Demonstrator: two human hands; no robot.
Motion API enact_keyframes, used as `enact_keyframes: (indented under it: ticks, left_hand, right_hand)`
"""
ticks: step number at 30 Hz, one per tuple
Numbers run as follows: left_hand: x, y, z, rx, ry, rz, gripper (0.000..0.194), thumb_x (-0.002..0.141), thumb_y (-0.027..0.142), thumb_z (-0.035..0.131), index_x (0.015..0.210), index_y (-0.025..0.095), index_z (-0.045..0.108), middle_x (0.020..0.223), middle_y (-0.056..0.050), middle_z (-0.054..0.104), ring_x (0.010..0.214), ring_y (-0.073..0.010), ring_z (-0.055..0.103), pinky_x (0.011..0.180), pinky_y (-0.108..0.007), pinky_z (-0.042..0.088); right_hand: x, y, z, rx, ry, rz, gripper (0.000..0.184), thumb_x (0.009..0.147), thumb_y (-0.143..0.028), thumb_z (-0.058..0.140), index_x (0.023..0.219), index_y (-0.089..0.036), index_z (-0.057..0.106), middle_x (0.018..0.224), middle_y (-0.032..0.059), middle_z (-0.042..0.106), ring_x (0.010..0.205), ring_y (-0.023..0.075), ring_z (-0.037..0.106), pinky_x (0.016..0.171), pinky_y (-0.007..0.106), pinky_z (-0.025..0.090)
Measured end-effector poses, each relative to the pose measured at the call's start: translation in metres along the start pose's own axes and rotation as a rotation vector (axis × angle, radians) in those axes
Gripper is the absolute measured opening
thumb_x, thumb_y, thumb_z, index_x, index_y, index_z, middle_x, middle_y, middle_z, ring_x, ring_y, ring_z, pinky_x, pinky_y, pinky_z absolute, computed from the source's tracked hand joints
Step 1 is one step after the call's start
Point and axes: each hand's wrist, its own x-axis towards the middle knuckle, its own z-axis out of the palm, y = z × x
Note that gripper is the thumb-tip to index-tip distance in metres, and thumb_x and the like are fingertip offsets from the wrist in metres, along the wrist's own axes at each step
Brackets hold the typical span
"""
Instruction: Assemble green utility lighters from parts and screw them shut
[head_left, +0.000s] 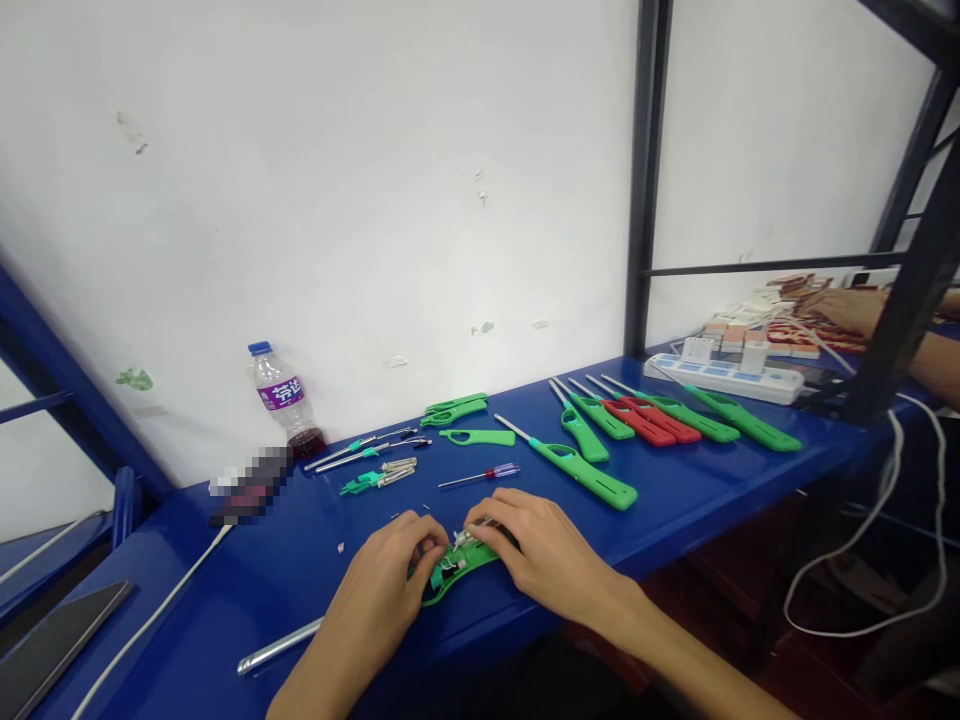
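On the blue table's near side lies an opened green long-necked gas lighter [478,553], its inner parts showing and its metal tube [279,646] reaching out to the left under my forearm. My left hand [390,570] is closed, thumb and fingers pinched at the trigger end of the lighter. My right hand [536,550] is closed over the handle end, fingertips at a small pale part and a dark piece in the shell; the fingers partly hide both. Beyond my hands lies a screwdriver [491,473] with a clear purple and red handle.
Green half shells [480,437], metal tubes [352,457] and small inner parts [379,477] lie behind. Several whole lighters [592,475] stretch rightward, near a power strip [724,378]. A bottle [285,400] and phone [64,650] are left. Another person's hand [840,308] is far right.
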Motion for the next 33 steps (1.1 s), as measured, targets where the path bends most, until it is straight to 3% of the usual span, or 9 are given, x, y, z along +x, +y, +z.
enact_keyframes:
  ticks: [33]
  left_hand:
    - [0.0012,-0.0049,0.0039,-0.023,-0.008,0.043,0.025,0.102,0.030,0.041,0.093,0.024,0.064,0.088,-0.002,0.065,0.082,-0.0211,0.061,0.075,-0.033,0.041]
  right_hand:
    - [-0.0017,0.0039,-0.0003,-0.022,-0.012,-0.048,0.018,0.110,-0.031,0.051,0.111,-0.028,0.069,0.104,-0.0013,0.075,0.099,0.0192,0.067,0.086,0.030,0.046]
